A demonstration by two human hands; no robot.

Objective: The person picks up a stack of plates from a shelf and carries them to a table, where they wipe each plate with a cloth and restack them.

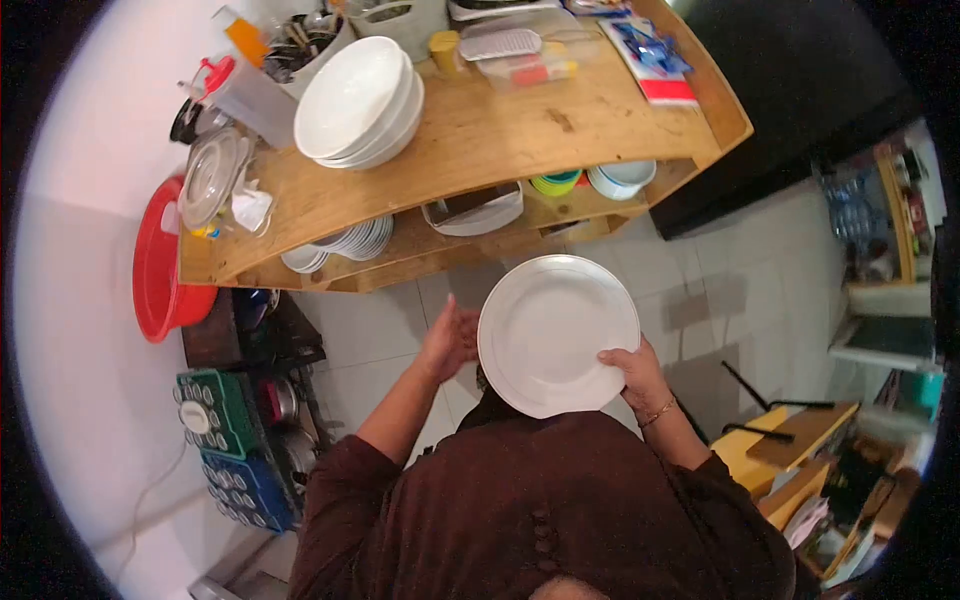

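Observation:
A round white plate (555,330) is held flat in front of me, over the tiled floor. My right hand (632,371) grips its near right rim. My left hand (449,340) rests against the plate's left edge with fingers partly spread. I wear dark brown sleeves. The plate hangs just in front of a wooden shelf unit (480,140).
On the shelf top sit stacked white bowls (358,100), a clear lid (212,175), a utensil holder (300,45) and small containers. The lower shelf holds stacked plates (350,245) and bowls (620,178). A red basin (160,265) and blue and green crates (230,440) stand at left.

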